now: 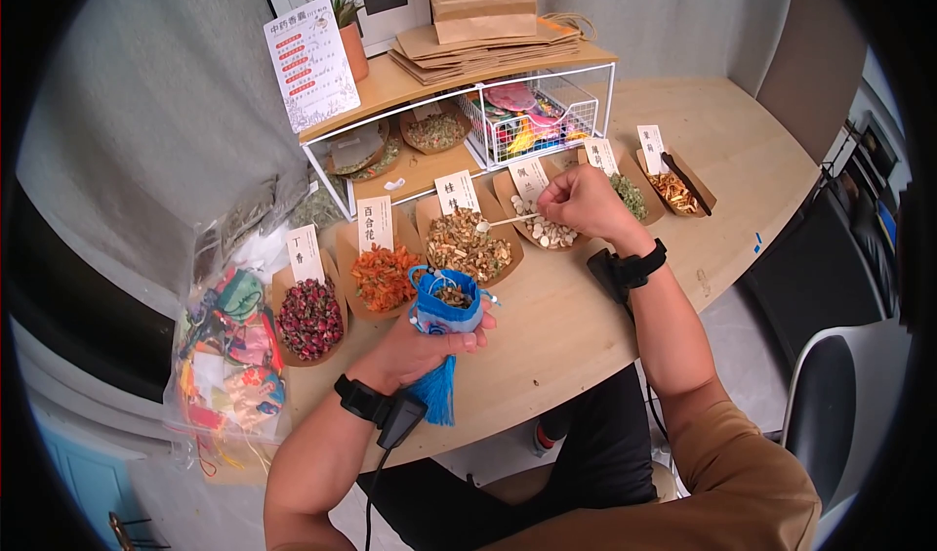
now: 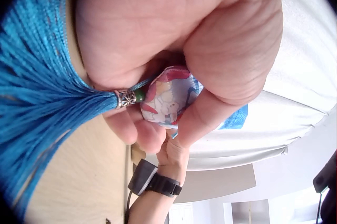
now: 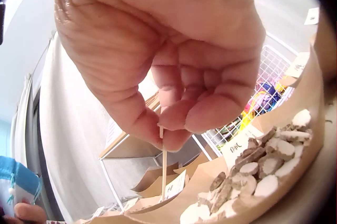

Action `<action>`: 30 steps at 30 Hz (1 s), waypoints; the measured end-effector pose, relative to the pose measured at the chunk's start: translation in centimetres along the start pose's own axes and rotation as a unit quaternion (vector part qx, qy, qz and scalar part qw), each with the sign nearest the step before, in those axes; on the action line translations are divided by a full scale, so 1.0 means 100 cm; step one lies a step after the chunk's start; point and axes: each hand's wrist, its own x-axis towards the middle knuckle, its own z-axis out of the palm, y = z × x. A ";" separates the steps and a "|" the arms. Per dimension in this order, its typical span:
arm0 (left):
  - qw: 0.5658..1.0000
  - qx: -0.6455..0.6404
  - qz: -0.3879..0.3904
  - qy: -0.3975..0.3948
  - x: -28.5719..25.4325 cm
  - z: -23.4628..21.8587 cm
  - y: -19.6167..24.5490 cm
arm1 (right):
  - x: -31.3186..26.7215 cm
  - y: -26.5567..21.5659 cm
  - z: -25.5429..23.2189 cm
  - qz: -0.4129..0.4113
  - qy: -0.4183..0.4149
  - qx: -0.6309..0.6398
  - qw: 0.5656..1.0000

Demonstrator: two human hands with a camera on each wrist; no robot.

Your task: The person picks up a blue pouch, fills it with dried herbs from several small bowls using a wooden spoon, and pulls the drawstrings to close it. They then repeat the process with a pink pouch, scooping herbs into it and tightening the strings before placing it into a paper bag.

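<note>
In the head view the left hand [image 1: 429, 348] holds a small blue drawstring pouch [image 1: 447, 315], its mouth up with dried herbs inside and a blue tassel [image 1: 435, 391] hanging below. Thumb and fingers wrap the pouch's printed cloth [image 2: 171, 97] in the left wrist view. The right hand [image 1: 586, 203] pinches the end of a thin pale spoon [image 1: 508, 221], whose tip lies over the tray of mixed brown herbs [image 1: 468, 245]. Beneath the right hand is a tray of whitish slices [image 1: 551, 234], seen closely in the right wrist view [image 3: 266, 174].
Paper trays of red buds [image 1: 310, 319], orange petals [image 1: 385, 276], green herbs [image 1: 627, 196] and brown pieces [image 1: 675, 192] line the table with labels. Behind them stands a shelf [image 1: 381, 102] with a wire basket [image 1: 532, 122]. A plastic bag of colourful pouches [image 1: 234, 356] lies at the left.
</note>
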 end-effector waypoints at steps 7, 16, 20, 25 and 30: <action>1.000 0.000 0.009 0.004 0.000 0.002 0.000 | -0.003 -0.004 -0.001 0.001 -0.048 -0.036 0.998; 1.000 -0.001 0.008 0.000 0.001 -0.001 -0.003 | -0.006 -0.012 0.009 0.066 -0.149 0.039 0.986; 1.000 0.006 0.011 0.001 0.001 0.000 -0.002 | -0.004 -0.006 0.013 0.077 -0.174 0.084 0.978; 1.000 0.007 0.008 0.000 0.000 0.001 -0.001 | -0.002 -0.002 0.015 0.075 -0.180 0.099 0.976; 1.000 0.006 0.013 -0.005 0.001 0.000 -0.002 | -0.002 -0.004 0.015 0.096 -0.171 0.140 0.970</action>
